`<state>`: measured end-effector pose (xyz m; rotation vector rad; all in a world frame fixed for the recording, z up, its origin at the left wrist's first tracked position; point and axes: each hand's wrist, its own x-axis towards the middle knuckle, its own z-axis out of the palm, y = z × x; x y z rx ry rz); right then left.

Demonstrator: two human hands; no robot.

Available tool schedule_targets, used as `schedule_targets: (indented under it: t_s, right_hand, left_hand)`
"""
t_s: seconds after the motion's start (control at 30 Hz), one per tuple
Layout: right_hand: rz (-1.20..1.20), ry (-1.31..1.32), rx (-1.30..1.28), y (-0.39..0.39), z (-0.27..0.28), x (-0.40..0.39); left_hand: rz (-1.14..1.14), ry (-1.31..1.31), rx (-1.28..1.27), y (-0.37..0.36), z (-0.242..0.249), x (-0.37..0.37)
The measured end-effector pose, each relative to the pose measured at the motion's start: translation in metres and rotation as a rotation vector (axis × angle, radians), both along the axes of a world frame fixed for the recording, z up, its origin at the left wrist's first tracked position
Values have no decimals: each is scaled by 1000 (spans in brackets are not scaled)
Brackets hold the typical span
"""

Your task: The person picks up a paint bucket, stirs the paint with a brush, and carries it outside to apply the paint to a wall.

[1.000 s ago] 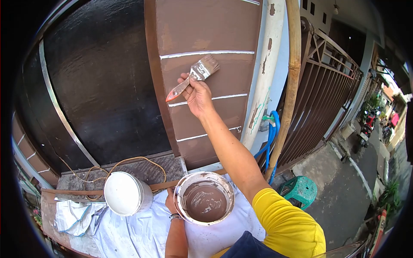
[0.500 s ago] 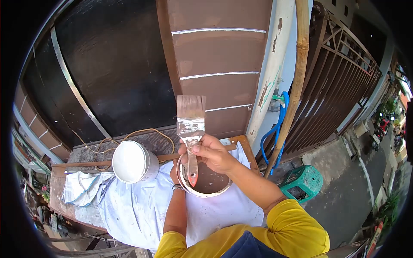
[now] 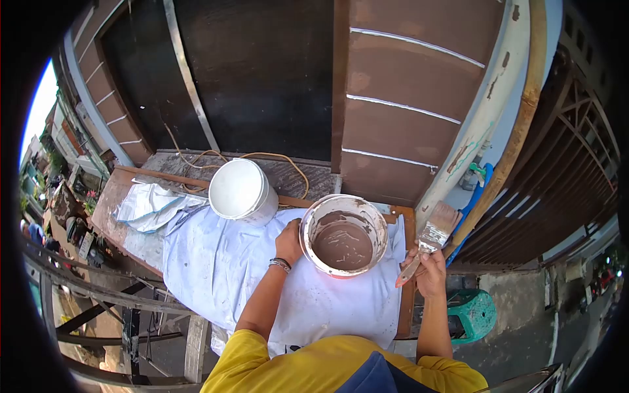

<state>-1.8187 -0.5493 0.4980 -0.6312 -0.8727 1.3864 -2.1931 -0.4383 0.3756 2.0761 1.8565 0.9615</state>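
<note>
A round bucket [image 3: 343, 243] with brown paint inside stands on a white cloth [image 3: 216, 262]. My left hand [image 3: 288, 241] grips its left rim, a bracelet at the wrist. To the right of the bucket, my right hand [image 3: 429, 270] is closed round the handle of a wide paintbrush [image 3: 434, 234]. The brush's brown-stained bristles point up and its red-tipped handle end points down to the left. A white bucket [image 3: 244, 192] is behind and left of the paint bucket; what it holds is unclear.
A brown wall with white lines [image 3: 400, 131] rises behind the table [image 3: 108, 213]. A white pipe [image 3: 485, 118], bamboo pole [image 3: 517, 144] and blue hose [image 3: 481, 190] stand at the right. A green stool [image 3: 475, 316] is below, and a metal railing [image 3: 85, 291] at the left.
The brush in my right hand has moved from over the bucket to its right side. The bucket's opening and my left hand on its rim now show fully. The view has swung left.
</note>
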Motion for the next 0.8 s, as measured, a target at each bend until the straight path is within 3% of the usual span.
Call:
schedule_targets:
  t_s: [0.17,0.3,0.43,0.57,0.63,0.8]
  right_hand:
    - [6,0,125,51,-22,20]
    - [-55,-28,13,93,-52,22]
    - [-27,50,72,144,-83,15]
    - [-113,51,134,183,-79,4]
    - [27,89,224,208,-81,11]
    - [-173,18,207,241,-77,2]
  left_hand:
    - [69,27,-35,-15,0,6]
    - [100,68,-40,-10,1,8]
    - [132,62,-88,5,0,9]
    - [194,30,-235,29,12,11]
    - [204,-42,-126,40,2,12]
    - [180,-144,-99,48,-2,6]
